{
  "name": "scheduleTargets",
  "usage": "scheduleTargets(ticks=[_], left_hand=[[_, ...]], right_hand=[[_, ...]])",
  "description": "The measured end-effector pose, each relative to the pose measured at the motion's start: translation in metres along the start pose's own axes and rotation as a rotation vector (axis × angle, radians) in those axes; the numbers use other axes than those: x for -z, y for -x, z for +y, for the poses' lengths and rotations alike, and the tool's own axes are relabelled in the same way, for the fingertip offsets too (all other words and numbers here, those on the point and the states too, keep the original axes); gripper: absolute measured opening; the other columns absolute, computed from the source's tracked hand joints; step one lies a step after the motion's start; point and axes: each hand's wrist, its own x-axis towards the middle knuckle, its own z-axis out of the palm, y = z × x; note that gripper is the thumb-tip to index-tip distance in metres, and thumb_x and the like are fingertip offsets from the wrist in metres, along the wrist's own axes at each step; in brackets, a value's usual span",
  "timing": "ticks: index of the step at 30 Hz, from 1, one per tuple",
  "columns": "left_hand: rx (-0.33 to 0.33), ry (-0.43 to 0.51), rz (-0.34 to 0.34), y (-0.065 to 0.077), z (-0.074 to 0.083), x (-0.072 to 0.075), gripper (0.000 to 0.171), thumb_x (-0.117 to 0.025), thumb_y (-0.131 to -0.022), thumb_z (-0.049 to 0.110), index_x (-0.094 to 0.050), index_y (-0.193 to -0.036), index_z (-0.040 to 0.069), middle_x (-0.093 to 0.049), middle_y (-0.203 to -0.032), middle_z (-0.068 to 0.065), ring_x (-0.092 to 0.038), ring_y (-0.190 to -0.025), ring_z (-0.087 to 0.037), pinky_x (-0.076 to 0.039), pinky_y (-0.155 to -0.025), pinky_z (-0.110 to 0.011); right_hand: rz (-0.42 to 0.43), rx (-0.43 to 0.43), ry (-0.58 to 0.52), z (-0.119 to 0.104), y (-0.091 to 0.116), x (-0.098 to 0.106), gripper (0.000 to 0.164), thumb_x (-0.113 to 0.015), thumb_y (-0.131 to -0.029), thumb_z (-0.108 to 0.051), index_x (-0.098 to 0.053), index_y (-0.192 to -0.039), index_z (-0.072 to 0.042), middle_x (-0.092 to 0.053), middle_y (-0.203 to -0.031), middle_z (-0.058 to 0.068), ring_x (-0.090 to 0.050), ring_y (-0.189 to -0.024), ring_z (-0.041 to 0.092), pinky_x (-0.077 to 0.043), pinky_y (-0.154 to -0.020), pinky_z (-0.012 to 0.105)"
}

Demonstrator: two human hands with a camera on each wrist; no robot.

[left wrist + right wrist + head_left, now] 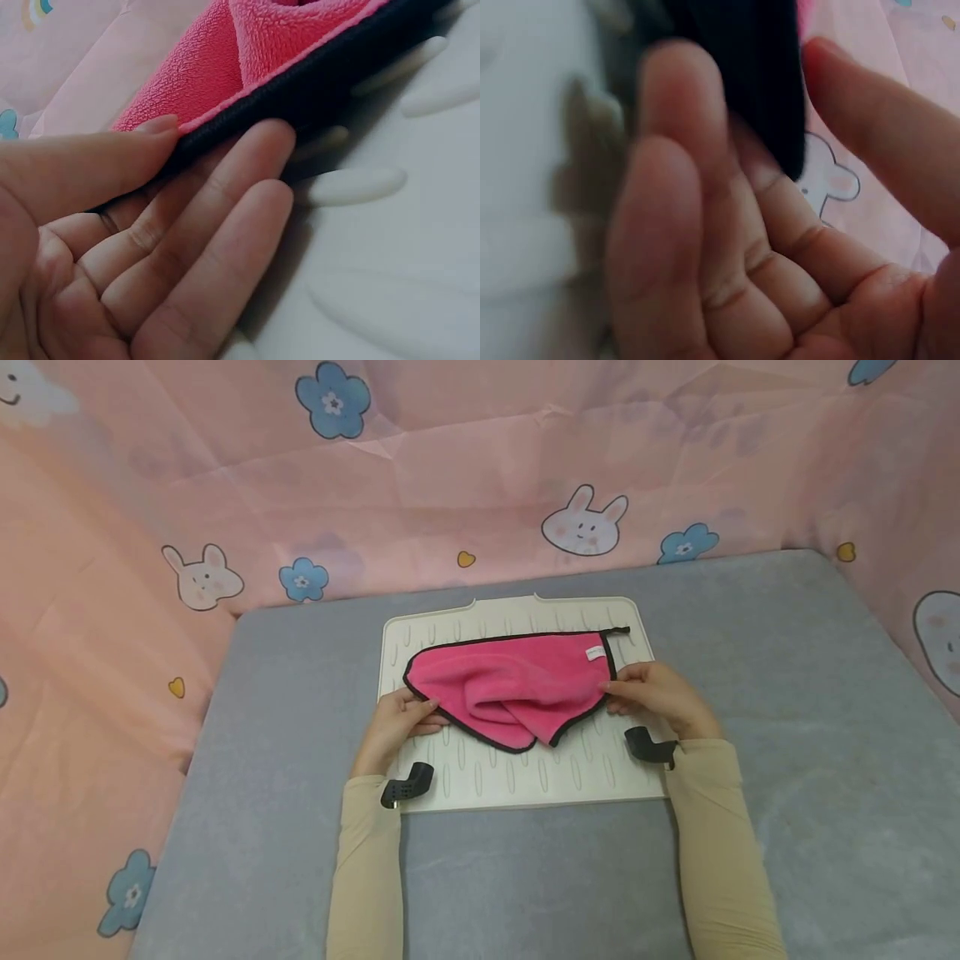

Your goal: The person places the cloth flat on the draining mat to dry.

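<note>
A pink cloth (517, 677) with a black border lies bunched in the middle over a white ribbed tray (480, 777). It has a small white label near its upper right corner and a black loop beyond it. At the cloth's lower left edge my left hand (397, 718) pinches the border, thumb on top and fingers beneath, as the left wrist view shows. My right hand (663, 693) pinches the right edge, its thumb (877, 127) on the pink side and fingers under the black border. The underside of the cloth is hidden.
The tray rests on a grey cloth-covered table (525, 877). Behind and at both sides hangs a pink curtain (450, 468) printed with rabbits and blue flowers. A black wrist device (408, 785) sits at the left cuff, another (648, 747) at the right.
</note>
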Motion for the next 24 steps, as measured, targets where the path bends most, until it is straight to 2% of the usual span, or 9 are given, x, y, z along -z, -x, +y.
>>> scheduleTargets(ticks=[5,11,18,24], left_hand=[[-0.014,-0.001,0.009,-0.0013,-0.0012,0.0007,0.020,-0.054,-0.095,0.003,-0.053,-0.108,-0.012,-0.069,-0.084,-0.019,-0.069,-0.073,-0.014,-0.055,-0.072,-0.031],[-0.022,-0.016,0.024,-0.0022,-0.0013,0.0007,0.021,-0.054,-0.095,0.003,-0.054,-0.110,-0.012,-0.069,-0.085,-0.019,-0.069,-0.073,-0.014,-0.055,-0.072,-0.031],[-0.022,-0.013,0.028,-0.0019,-0.0004,0.0003,0.022,-0.054,-0.095,0.004,-0.053,-0.110,-0.012,-0.069,-0.085,-0.018,-0.069,-0.074,-0.014,-0.055,-0.072,-0.030],[-0.019,-0.004,0.038,-0.0020,0.0004,0.0011,0.021,-0.054,-0.095,0.004,-0.053,-0.109,-0.011,-0.069,-0.083,-0.016,-0.069,-0.073,-0.015,-0.055,-0.072,-0.031]], right_hand=[[-0.037,0.053,0.015,0.0001,-0.0035,-0.0026,0.027,-0.062,-0.092,-0.015,-0.059,-0.090,0.012,-0.068,-0.076,0.012,-0.066,-0.068,0.016,-0.054,-0.067,0.026],[-0.108,0.046,0.005,0.0010,-0.0049,-0.0034,0.027,-0.064,-0.091,-0.017,-0.062,-0.081,0.008,-0.068,-0.075,0.014,-0.067,-0.069,0.018,-0.055,-0.068,0.028],[-0.041,0.146,-0.017,0.0008,-0.0041,-0.0036,0.022,-0.060,-0.092,-0.008,-0.058,-0.087,0.012,-0.068,-0.076,0.016,-0.067,-0.070,0.017,-0.052,-0.069,0.023],[0.015,0.138,-0.057,0.0019,-0.0062,-0.0039,0.022,-0.056,-0.094,-0.006,-0.056,-0.098,0.016,-0.068,-0.079,0.010,-0.067,-0.070,0.013,-0.053,-0.069,0.023]])
